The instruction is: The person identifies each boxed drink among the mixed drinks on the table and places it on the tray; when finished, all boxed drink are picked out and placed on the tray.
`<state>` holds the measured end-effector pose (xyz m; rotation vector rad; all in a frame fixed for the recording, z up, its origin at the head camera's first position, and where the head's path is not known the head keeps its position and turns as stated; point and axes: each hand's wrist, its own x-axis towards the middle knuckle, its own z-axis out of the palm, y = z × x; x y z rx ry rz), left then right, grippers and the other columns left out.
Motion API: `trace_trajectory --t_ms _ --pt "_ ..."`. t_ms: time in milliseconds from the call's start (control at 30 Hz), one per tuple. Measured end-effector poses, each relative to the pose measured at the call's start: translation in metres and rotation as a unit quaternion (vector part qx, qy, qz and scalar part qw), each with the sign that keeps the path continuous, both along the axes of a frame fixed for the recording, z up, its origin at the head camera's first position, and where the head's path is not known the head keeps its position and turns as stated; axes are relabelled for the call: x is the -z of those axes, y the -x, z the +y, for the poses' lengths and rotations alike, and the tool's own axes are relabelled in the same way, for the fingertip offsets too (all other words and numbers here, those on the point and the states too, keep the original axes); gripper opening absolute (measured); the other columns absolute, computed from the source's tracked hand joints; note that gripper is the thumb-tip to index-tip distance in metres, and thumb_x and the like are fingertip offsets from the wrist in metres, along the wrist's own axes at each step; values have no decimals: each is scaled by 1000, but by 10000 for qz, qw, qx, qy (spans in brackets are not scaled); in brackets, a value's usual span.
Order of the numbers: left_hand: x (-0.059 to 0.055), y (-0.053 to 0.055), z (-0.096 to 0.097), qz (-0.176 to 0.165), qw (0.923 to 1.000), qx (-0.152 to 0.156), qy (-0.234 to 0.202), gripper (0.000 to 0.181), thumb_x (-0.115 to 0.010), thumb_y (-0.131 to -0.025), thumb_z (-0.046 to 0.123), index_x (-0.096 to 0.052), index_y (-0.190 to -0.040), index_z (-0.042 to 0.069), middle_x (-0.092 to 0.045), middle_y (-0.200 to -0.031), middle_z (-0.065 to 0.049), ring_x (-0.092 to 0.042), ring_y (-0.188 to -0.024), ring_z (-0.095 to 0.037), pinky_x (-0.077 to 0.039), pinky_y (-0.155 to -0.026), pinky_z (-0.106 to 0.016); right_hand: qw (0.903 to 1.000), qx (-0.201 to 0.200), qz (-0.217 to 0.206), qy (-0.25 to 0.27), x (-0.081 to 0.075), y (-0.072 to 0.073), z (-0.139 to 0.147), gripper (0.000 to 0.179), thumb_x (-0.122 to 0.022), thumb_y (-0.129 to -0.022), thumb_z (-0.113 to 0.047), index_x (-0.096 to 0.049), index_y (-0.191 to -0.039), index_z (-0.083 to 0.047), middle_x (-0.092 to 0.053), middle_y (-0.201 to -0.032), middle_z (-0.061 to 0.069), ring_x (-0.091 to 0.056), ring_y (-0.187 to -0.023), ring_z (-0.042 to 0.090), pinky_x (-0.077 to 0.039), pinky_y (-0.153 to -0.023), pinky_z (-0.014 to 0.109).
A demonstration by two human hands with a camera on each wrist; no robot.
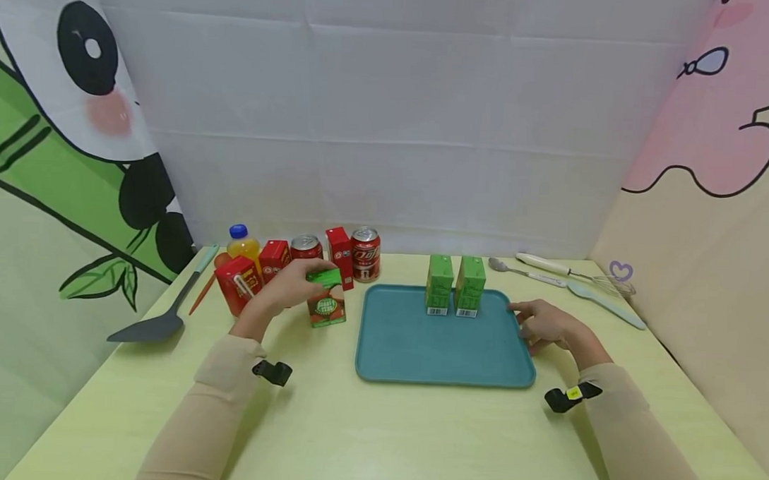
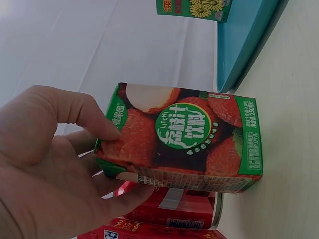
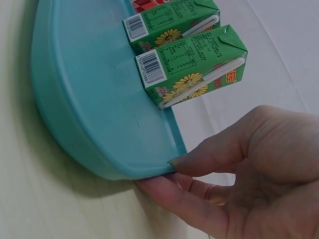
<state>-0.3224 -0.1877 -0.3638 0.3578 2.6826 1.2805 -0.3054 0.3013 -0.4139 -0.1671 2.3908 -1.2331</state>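
Observation:
My left hand (image 1: 292, 283) grips a litchi juice carton (image 2: 184, 134) near its top, thumb on the printed front and fingers behind. In the head view the green-topped carton is left of the teal tray (image 1: 444, 351). With thumb and fingers my right hand (image 1: 545, 325) pinches the tray's right rim, which the right wrist view shows close up. Two green drink cartons with yellow flowers stand side by side on the tray, the left carton (image 1: 439, 284) and the right carton (image 1: 469, 285).
Behind the left hand stand red cartons (image 1: 340, 256), cola cans (image 1: 365, 253) and an orange juice bottle (image 1: 244, 243). A grey spatula (image 1: 149, 328) lies far left. Right of the tray are a spoon (image 1: 517, 270), a whisk (image 1: 549, 265) and a pale-green utensil (image 1: 601, 302).

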Motion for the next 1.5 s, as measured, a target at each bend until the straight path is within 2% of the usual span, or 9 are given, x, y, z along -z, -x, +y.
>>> trace_trajectory --t_ms 200,367,500,667,833,1033,1167,1333,1500 --pt "4 1 5 -14 9998 56 -166 47 -51 -84 -11 -63 -125 9 -55 -123 -17 -51 -105 -34 -52 -84 -43 10000 1 -16 38 0 -1 0 75 -51 -83 12 -26 -154 8 -40 -136 33 -55 -78 25 -59 -62 42" --pt "4 1 4 198 9997 -93 -143 48 -45 -85 -17 -69 -118 9 -51 -135 -17 -49 -112 -36 -52 -89 -47 10000 -12 4 9 0 -1 -1 75 -51 -83 12 -26 -154 7 -40 -136 33 -55 -77 25 -59 -62 42" --pt "3 1 0 300 9993 -182 -86 52 -42 -86 -16 -70 -122 9 -51 -140 -18 -49 -114 -35 -52 -89 -44 10000 -22 7 17 -1 0 0 74 -51 -84 12 -26 -154 8 -39 -135 33 -54 -78 25 -59 -63 42" --pt "7 2 -4 44 9997 160 -153 48 -59 -93 -5 -59 -137 11 -52 -135 -20 -50 -114 -37 -54 -89 -44 10000 -67 41 -2 -1 0 1 75 -51 -84 11 -25 -154 7 -38 -137 34 -56 -80 25 -59 -63 43" --pt "11 1 -5 -76 9991 369 -204 59 -76 -90 20 -49 -142 14 -52 -131 -18 -50 -118 -36 -54 -90 -46 9999 -86 57 -19 -2 -1 1 75 -51 -84 11 -24 -154 8 -36 -140 37 -58 -86 27 -60 -65 44" --pt "18 -3 6 276 9995 -122 -134 63 -84 -83 33 -52 -134 15 -55 -125 -15 -54 -111 -33 -56 -85 -42 9999 -109 44 2 -1 -2 1 75 -50 -84 11 -24 -154 7 -36 -140 36 -56 -82 26 -59 -64 44" --pt "20 -4 13 413 9982 -412 -100 59 -84 -82 32 -54 -130 15 -55 -125 -16 -55 -110 -34 -56 -85 -43 9999 -104 52 2 -1 -2 1 75 -50 -84 11 -24 -154 8 -37 -138 35 -56 -78 26 -59 -63 43" --pt "23 -4 15 511 9975 -474 -127 56 -82 -85 25 -55 -132 13 -45 -129 -20 -51 -115 -38 -56 -87 -46 10000 -78 38 -3 -1 -1 0 74 -50 -85 11 -24 -154 8 -37 -139 36 -57 -85 27 -59 -65 44" --pt "28 -3 10 332 9975 -547 -308 79 -82 -85 25 -37 -147 7 -45 -136 -22 -50 -121 -39 -53 -94 -48 10000 -89 -14 40 -1 -2 0 74 -50 -85 11 -24 -154 8 -36 -139 36 -58 -86 27 -59 -66 44"
